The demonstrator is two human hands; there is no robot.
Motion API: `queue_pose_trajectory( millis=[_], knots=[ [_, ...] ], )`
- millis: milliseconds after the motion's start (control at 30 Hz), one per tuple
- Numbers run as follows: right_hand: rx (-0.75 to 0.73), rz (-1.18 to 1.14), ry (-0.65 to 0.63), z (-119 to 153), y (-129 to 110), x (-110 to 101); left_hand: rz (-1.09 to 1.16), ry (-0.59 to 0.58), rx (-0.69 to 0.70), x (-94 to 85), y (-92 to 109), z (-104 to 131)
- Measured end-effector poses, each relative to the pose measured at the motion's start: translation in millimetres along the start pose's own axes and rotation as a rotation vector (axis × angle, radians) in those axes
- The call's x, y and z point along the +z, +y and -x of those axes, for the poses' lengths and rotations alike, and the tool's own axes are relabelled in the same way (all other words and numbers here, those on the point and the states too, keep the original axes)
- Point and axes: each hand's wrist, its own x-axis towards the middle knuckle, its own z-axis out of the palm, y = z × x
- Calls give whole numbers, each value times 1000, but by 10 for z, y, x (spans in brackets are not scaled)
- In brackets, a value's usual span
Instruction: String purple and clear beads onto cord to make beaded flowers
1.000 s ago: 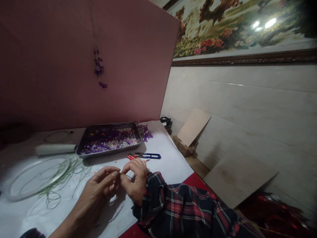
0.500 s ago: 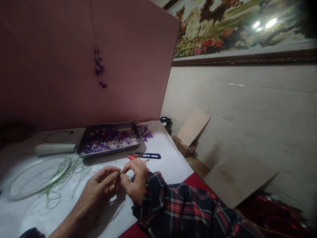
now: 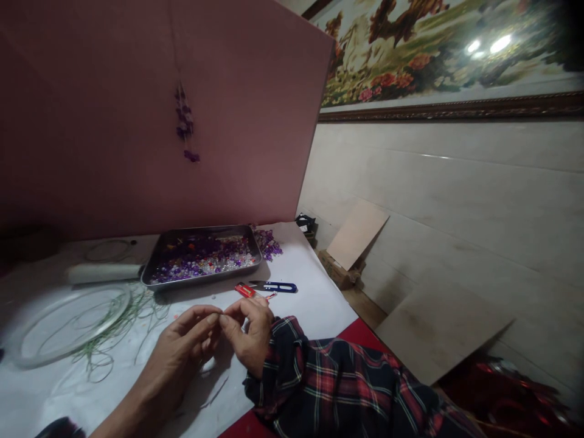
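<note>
Head view: left hand point(image 3: 185, 337) and right hand point(image 3: 252, 337), fingers pinched closed, right thumb nearer the left fingertips than half a second ago; between them, probably, a tiny piece, now covered; fine handling apparently unfinished; tray point(image 3: 201, 281) beyond, on bench point(image 3: 314, 313)

Could slide my right hand point(image 3: 250, 340) rightward over white sheet point(image 3: 317, 307) past blue snips point(image 3: 280, 286). Ahead, red object point(image 3: 245, 290) and snips in way, tray point(image 3: 205, 283) beyond. To my left, green threads point(image 3: 116, 321) and pale ring point(image 3: 125, 298) crowd path.
</note>
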Motion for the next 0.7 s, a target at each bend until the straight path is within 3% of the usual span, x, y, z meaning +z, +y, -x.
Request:
queue_pose_trajectory(
  millis=[200,700],
  knots=[
    [152,-68,-52,-34,35,20,11,-9,-19,11,10,9],
    [178,-161,-62,-46,56,-1,-38,32,-35,-10,-10,-13]
  ],
)
